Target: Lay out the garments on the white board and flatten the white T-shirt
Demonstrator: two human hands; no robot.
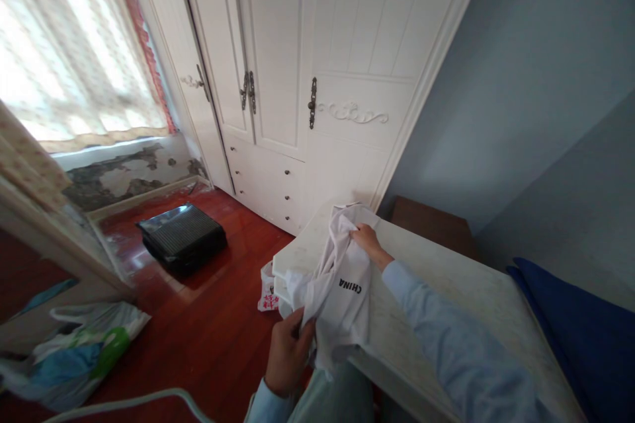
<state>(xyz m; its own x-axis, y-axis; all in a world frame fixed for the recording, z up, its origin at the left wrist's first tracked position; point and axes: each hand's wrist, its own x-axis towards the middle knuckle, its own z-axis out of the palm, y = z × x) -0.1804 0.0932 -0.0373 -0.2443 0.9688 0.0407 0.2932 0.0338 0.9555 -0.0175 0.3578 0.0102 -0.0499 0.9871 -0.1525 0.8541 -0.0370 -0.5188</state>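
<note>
A white shirt (342, 304) with "CHINA" printed in dark letters lies bunched over the corner of a pale marbled tabletop (431, 271). Part of the cloth hangs down past the table's front edge. My left hand (290, 351) pinches the shirt's near left side, just off the edge, with the thumb on top. Farther up, my right hand (366, 241) grips the cloth near its far end, above the tabletop. Folds hide some of the fingertips of both hands.
A white wardrobe (278, 112) stands behind the table. A black case (183, 238) sits on the red floor. Plastic bags (79, 350) lie at the lower left, and a small white bag (268, 287) is beside the table. Dark blue cloth (570, 330) is at right.
</note>
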